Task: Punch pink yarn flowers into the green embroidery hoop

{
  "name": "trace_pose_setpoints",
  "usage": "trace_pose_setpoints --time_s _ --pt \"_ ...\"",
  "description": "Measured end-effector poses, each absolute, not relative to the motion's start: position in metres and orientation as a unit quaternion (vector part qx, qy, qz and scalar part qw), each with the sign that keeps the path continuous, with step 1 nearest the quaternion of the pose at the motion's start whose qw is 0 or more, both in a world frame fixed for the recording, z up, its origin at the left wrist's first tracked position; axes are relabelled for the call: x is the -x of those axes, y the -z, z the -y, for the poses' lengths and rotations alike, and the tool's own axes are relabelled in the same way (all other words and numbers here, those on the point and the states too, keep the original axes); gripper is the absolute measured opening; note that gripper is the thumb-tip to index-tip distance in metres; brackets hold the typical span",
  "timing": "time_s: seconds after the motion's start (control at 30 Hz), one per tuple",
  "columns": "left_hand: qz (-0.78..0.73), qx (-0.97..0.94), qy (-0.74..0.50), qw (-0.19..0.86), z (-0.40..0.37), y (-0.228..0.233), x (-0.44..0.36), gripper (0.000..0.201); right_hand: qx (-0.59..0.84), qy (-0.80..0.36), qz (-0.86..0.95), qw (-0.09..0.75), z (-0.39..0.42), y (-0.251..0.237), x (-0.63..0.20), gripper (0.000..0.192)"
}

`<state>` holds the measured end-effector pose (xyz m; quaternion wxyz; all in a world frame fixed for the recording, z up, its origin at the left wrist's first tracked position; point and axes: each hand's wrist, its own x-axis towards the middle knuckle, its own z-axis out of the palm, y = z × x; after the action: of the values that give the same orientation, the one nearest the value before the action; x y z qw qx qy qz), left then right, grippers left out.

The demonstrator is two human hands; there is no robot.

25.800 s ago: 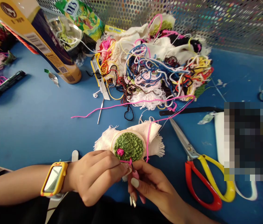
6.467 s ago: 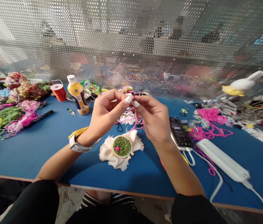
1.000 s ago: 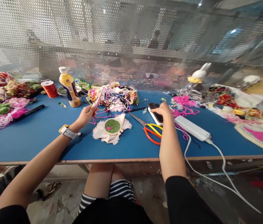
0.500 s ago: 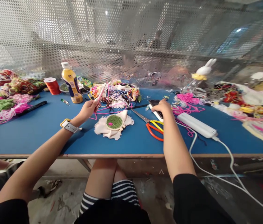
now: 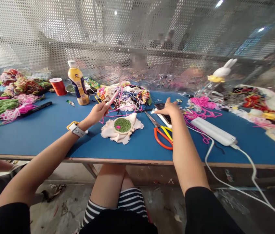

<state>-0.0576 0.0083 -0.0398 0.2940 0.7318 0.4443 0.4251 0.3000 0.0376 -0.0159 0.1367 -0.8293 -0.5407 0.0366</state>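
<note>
My left hand [image 5: 98, 112] is closed around a pink punch needle [image 5: 113, 98] that points up and away to the right, with pink yarn near its tip. Below and to the right of that hand lies a small embroidery hoop [image 5: 122, 125] with white frayed cloth, filled with green loops and a pink spot. Over a black-screened phone [image 5: 160, 106] and a white block beside it, my right hand [image 5: 170, 108] has its fingers spread. It partly hides both. Scissors [image 5: 163, 135] with red and yellow handles lie just left of my right forearm.
Behind the hoop is a tangled yarn heap [image 5: 127, 99]. A drink bottle [image 5: 79, 84] and red thread spool [image 5: 58, 86] stand at the back left. A white power bank [image 5: 214, 131] with a trailing cable lies right, near pink yarn [image 5: 204, 103] and a rabbit-topped bottle [image 5: 216, 79].
My right hand's fingers have lifted and spread over the phone. The left hand still holds the punch needle. The whole view has shifted slightly.
</note>
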Motion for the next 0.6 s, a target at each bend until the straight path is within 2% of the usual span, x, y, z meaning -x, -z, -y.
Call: trace_pose_setpoints --time_s 0.1,0.17,0.23,0.27,0.33,0.4,0.5,0.6 --pt "-0.433 -0.768 -0.387 0.269 -0.005 0.041 0.055 0.043 0.796 -0.023 0.565 0.218 -0.033 0.006 -0.293 0.114" --pt "-0.422 -0.801 -0.357 0.229 -0.001 0.04 0.055 0.039 0.718 -0.035 0.611 0.332 -0.029 -0.001 -0.283 0.094" --pt "-0.417 -0.832 -0.331 0.157 0.002 0.037 0.056 0.033 0.602 -0.134 0.656 0.436 -0.026 -0.005 -0.267 0.073" --pt "-0.418 -0.841 -0.323 0.119 0.003 0.036 0.057 0.031 0.532 -0.217 0.677 0.46 -0.024 -0.005 -0.258 0.067" --pt "-0.426 -0.845 -0.318 0.059 0.005 0.033 0.059 0.028 0.398 -0.364 0.708 0.456 -0.022 -0.003 -0.236 0.066" --pt "-0.433 -0.844 -0.316 0.03 0.004 0.032 0.061 0.028 0.336 -0.4 0.71 0.472 -0.021 0.001 -0.217 0.069" --pt "-0.425 -0.85 -0.312 0.0 0.001 0.031 0.064 0.028 0.331 -0.328 0.726 0.506 -0.02 0.007 -0.201 0.06" --pt "-0.423 -0.852 -0.305 -0.04 -0.001 0.029 0.069 0.028 0.366 -0.147 0.794 0.463 -0.013 0.007 -0.196 0.042"
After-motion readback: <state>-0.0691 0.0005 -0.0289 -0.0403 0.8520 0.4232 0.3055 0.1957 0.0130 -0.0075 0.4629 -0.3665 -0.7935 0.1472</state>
